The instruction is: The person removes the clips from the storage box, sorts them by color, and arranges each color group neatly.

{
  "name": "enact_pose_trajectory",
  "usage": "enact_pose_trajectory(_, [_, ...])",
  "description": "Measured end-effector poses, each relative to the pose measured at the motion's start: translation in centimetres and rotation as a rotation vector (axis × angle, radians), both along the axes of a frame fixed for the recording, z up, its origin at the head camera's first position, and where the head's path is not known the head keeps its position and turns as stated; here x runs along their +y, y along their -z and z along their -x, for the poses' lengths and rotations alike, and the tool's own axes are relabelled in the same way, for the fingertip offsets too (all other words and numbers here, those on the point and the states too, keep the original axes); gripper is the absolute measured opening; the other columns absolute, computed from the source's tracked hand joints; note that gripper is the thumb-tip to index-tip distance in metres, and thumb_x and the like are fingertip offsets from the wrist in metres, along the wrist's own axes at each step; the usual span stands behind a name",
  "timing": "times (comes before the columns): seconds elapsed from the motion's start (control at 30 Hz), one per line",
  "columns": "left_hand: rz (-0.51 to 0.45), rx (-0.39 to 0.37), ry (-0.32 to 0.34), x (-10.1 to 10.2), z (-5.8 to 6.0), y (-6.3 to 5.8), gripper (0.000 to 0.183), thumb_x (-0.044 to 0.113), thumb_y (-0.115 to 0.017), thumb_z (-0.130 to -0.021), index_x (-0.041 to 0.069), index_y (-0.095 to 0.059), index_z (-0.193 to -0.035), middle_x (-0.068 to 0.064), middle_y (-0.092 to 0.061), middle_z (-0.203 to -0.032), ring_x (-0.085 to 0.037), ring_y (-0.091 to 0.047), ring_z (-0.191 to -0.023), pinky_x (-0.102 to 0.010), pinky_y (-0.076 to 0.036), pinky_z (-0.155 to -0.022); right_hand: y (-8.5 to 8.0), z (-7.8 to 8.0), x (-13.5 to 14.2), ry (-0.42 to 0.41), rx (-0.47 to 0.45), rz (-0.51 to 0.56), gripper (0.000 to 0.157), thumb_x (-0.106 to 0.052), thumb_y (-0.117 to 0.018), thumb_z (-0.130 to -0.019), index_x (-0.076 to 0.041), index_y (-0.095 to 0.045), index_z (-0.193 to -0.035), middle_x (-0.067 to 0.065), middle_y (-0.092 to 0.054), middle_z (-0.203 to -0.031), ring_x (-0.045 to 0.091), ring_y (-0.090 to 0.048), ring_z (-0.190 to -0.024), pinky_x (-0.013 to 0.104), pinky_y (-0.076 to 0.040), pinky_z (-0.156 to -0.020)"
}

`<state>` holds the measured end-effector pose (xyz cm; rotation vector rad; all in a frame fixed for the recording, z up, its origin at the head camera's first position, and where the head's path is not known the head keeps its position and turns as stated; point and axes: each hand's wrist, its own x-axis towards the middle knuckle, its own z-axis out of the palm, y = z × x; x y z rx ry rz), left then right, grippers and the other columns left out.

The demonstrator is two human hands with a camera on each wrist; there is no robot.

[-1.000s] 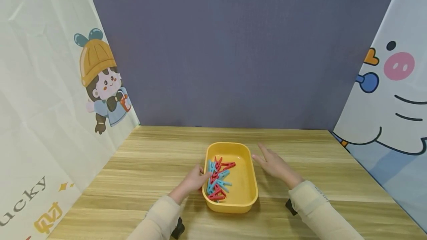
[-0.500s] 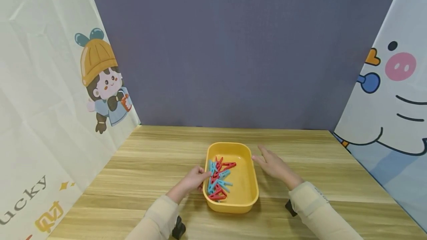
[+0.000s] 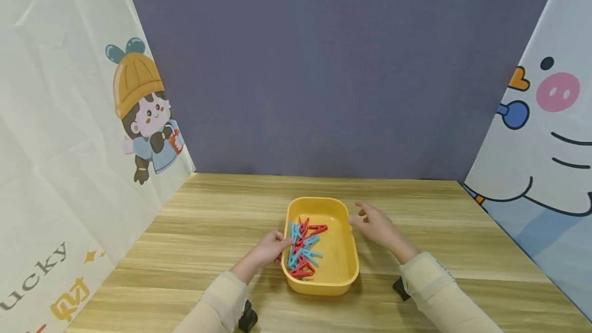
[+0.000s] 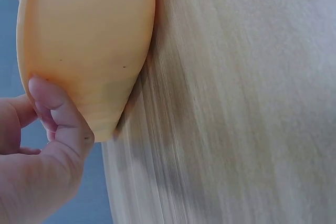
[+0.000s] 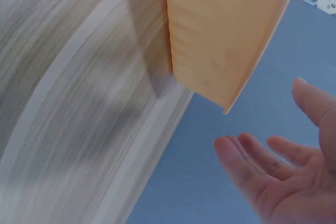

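Observation:
A yellow plastic basin (image 3: 336, 256) sits on the table in the head view. Red clothespins (image 3: 317, 229) and light blue clothespins (image 3: 311, 241) lie mixed in its left half. At the basin's left rim, my left hand (image 3: 265, 248) grips the edge, thumb over the inside. The left wrist view shows those curled fingertips (image 4: 44, 90) against the outer wall. My right hand (image 3: 380, 227) is beside the right rim, thumb overlapping the edge in the head view. In the right wrist view its fingers (image 5: 252, 166) are loosely bent, apart from the basin wall, with nothing between them.
The wood-grain table (image 3: 199, 230) ends at a dark grey-blue backdrop (image 3: 324, 76). Pale panels with cartoon prints, a capped figure (image 3: 143, 112) on the left and a white character (image 3: 555, 137) on the right, stand at either side.
My right hand's fingers have bent and drawn in from a straighter, outstretched pose. The left hand stays at the rim, and the basin with its clothespins has hardly moved.

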<state>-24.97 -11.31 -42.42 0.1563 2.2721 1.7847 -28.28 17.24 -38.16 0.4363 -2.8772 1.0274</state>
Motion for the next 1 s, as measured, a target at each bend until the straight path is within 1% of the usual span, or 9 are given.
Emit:
enact_pose_trajectory(0.2, [-0.012, -0.007, 0.002, -0.3, -0.2, 0.0, 0.020, 0.015, -0.050, -0.095, 0.004, -0.037, -0.086, -0.005, -0.043, -0.069, -0.010, -0.043, -0.051, -0.022, -0.041, -0.048, 0.0, 0.1, -0.4, 0.001, 0.022, 0.012, 0.056, -0.024, -0.065, -0.087, 0.002, -0.043, -0.131, 0.022, -0.056, -0.108, 0.035, -0.056, -0.092, 0.043, -0.049, -0.071])
enact_pose_trajectory(0.4, [-0.018, -0.007, 0.005, -0.6, -0.2, 0.0, 0.019, 0.015, -0.050, -0.095, 0.004, -0.037, -0.086, -0.006, -0.046, -0.070, -0.010, -0.045, -0.050, -0.022, -0.041, -0.048, -0.2, 0.0, -0.8, 0.000, 0.035, 0.025, 0.055, -0.022, -0.067, -0.085, 0.001, -0.044, -0.130, 0.019, -0.058, -0.106, 0.030, -0.057, -0.086, 0.038, -0.049, -0.065])
enact_pose_trajectory(0.5, [-0.018, -0.006, 0.004, -0.6, -0.4, 0.0, 0.019, 0.015, -0.049, -0.095, 0.004, -0.036, -0.087, -0.006, -0.047, -0.070, -0.010, -0.045, -0.051, -0.022, -0.041, -0.048, -0.2, -0.1, -1.1, -0.006, 0.020, 0.053, 0.055, -0.020, -0.067, -0.085, 0.002, -0.044, -0.130, 0.019, -0.058, -0.105, 0.030, -0.057, -0.085, 0.036, -0.050, -0.062])
enact_pose_trajectory(0.7, [-0.024, -0.006, -0.002, -1.0, -0.8, -0.1, 0.021, 0.016, -0.048, -0.096, 0.006, -0.034, -0.086, -0.003, -0.043, -0.067, -0.009, -0.041, -0.050, -0.022, -0.038, -0.047, -0.5, -0.3, -2.0, -0.058, 0.004, 0.124, 0.055, -0.013, -0.068, -0.084, 0.005, -0.043, -0.129, 0.019, -0.057, -0.101, 0.026, -0.058, -0.078, 0.032, -0.051, -0.056])
enact_pose_trajectory(0.83, [-0.027, -0.001, -0.005, -1.2, -1.2, -0.2, 0.022, 0.017, -0.049, -0.096, 0.006, -0.033, -0.085, -0.002, -0.041, -0.066, -0.010, -0.040, -0.049, -0.022, -0.037, -0.047, -0.7, -0.5, -2.7, -0.098, -0.008, 0.159, 0.056, -0.010, -0.068, -0.084, 0.005, -0.041, -0.130, 0.021, -0.055, -0.102, 0.025, -0.058, -0.075, 0.035, -0.052, -0.056])
enact_pose_trajectory(1.0, [0.000, 0.011, -0.007, -1.5, -1.4, -0.4, 0.023, 0.019, -0.049, -0.096, 0.006, -0.034, -0.085, -0.001, -0.041, -0.064, -0.010, -0.041, -0.049, -0.022, -0.036, -0.048, -0.7, -0.6, -3.5, -0.114, -0.043, 0.209, 0.056, -0.010, -0.067, -0.084, 0.004, -0.041, -0.131, 0.024, -0.053, -0.104, 0.024, -0.058, -0.074, 0.038, -0.052, -0.057])
